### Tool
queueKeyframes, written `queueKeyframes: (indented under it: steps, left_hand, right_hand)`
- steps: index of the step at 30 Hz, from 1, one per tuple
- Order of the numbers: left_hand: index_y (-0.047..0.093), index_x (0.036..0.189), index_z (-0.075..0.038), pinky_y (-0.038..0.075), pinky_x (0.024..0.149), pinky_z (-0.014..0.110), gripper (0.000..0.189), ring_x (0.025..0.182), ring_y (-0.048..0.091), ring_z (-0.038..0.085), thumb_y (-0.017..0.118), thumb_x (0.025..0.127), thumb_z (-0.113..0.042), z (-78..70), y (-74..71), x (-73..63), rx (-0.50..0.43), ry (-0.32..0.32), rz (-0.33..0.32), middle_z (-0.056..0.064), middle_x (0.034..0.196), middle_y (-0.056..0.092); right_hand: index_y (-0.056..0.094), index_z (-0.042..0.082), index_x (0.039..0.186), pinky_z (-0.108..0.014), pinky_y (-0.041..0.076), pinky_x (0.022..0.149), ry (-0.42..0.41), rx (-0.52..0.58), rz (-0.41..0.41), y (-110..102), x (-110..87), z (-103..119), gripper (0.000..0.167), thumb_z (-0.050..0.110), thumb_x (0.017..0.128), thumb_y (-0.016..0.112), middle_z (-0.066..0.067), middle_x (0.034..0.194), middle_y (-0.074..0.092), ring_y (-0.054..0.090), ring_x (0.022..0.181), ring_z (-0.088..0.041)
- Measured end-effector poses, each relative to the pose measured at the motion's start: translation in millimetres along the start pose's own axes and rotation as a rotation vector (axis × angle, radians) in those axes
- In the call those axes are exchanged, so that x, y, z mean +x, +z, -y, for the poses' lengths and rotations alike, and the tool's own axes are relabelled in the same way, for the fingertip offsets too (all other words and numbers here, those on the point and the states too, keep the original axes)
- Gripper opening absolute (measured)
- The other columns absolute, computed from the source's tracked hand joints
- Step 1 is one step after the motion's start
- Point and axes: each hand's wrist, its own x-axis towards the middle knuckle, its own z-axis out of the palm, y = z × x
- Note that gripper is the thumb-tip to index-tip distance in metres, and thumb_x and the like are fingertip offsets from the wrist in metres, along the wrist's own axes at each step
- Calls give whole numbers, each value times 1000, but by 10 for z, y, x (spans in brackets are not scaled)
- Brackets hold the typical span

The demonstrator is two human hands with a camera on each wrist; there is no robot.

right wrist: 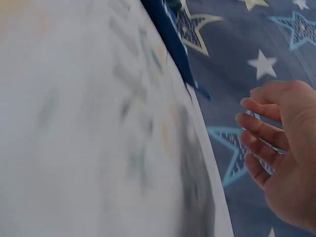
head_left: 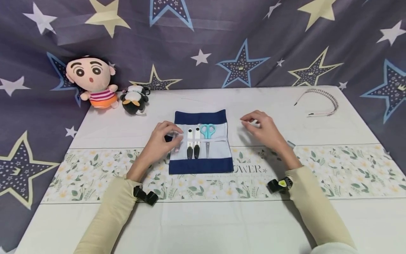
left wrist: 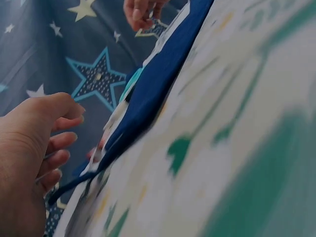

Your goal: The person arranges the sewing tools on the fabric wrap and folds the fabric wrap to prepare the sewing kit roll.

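A navy-edged fabric organizer (head_left: 200, 166) lies unfolded on the table, its pale middle crossed by a thin white strap (head_left: 219, 140). Under the strap sit teal-handled scissors (head_left: 208, 131), blades toward the person, and two slim white tools with black ends (head_left: 197, 141). A small pinkish, clear item (head_left: 176, 146) lies at the left side, partly hidden by my left hand (head_left: 163, 139). That hand hovers at the organizer's left edge, fingers loosely curved, holding nothing. My right hand (head_left: 263, 128) is held off to the organizer's right, fingers relaxed with nothing between them.
A plush doll (head_left: 95, 83) and a black-and-white plush toy (head_left: 134, 100) sit at the back left. At the back right lies a headband (head_left: 331, 102). A floral band (head_left: 104, 176) runs across the white tablecloth (head_left: 203, 225). A star-patterned curtain (head_left: 203, 35) hangs behind.
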Motion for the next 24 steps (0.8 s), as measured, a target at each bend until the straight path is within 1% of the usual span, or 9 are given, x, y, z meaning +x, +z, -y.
queueKeyframes:
  steps: [2, 6, 10, 12, 13, 17, 18, 19, 24]
  left_hand:
    - [75, 111, -7, 40, 96, 54, 15, 116, 49, 31, 72, 99, -15, -36, 29, 11, -16, 16, 8, 10, 124, 61]
    - [75, 112, -6, 42, 88, 50, 16, 111, 50, 30, 74, 97, -13, -117, 95, 50, 5, 69, 33, 10, 120, 62]
    - [74, 115, -7, 43, 89, 49, 18, 111, 50, 30, 73, 99, -16, -196, 185, 105, 33, 120, 83, 9, 120, 62]
    - [74, 115, -7, 42, 96, 50, 19, 111, 51, 29, 73, 99, -17, -229, 236, 134, 31, 139, 102, 9, 120, 62]
    - [74, 115, -7, 41, 97, 50, 19, 111, 51, 28, 73, 99, -17, -243, 262, 148, 30, 146, 108, 9, 120, 62]
    - [75, 114, -6, 40, 97, 49, 20, 109, 51, 28, 76, 97, -16, -289, 368, 204, 39, 173, 108, 11, 120, 62]
    - [75, 114, -6, 41, 95, 48, 21, 109, 50, 28, 76, 96, -17, -300, 393, 217, 44, 175, 109, 11, 121, 62]
    - [75, 114, -6, 41, 90, 47, 22, 108, 49, 29, 77, 96, -17, -313, 418, 230, 50, 179, 110, 12, 122, 62]
    - [75, 116, -5, 41, 90, 45, 25, 106, 49, 28, 77, 96, -19, -360, 520, 292, 59, 193, 141, 13, 125, 61]
  right_hand:
    - [74, -1, 116, -46, 45, 88, 21, -5, -7, -82, -78, -54, 18, 9, 102, 67, -11, 107, 69, 58, 97, -25]
    - [73, -1, 117, -46, 44, 89, 50, -13, -23, -225, -229, -142, 20, 12, 104, 65, -12, 108, 68, 57, 98, -23]
    - [73, -1, 118, -43, 43, 88, 72, -49, -61, -374, -391, -220, 21, 11, 104, 65, -13, 108, 68, 56, 98, -20]
    - [73, 0, 120, -42, 42, 88, 90, -74, -72, -451, -479, -256, 22, 12, 104, 64, -14, 110, 68, 55, 99, -16]
    - [72, 0, 120, -41, 42, 88, 102, -85, -78, -488, -521, -274, 22, 13, 104, 64, -13, 111, 68, 55, 99, -14]
    - [71, 2, 122, -42, 41, 89, 160, -124, -100, -622, -688, -312, 24, 17, 105, 63, -13, 111, 67, 53, 99, -11]
    - [71, 2, 122, -42, 41, 90, 176, -135, -104, -650, -728, -316, 25, 18, 105, 63, -13, 111, 67, 53, 99, -11]
    - [71, 2, 123, -41, 41, 89, 193, -146, -110, -675, -767, -324, 26, 19, 105, 63, -13, 111, 67, 53, 98, -12]
    - [69, 1, 125, -33, 41, 87, 257, -196, -108, -780, -949, -364, 30, 22, 106, 62, -14, 109, 66, 53, 97, -14]
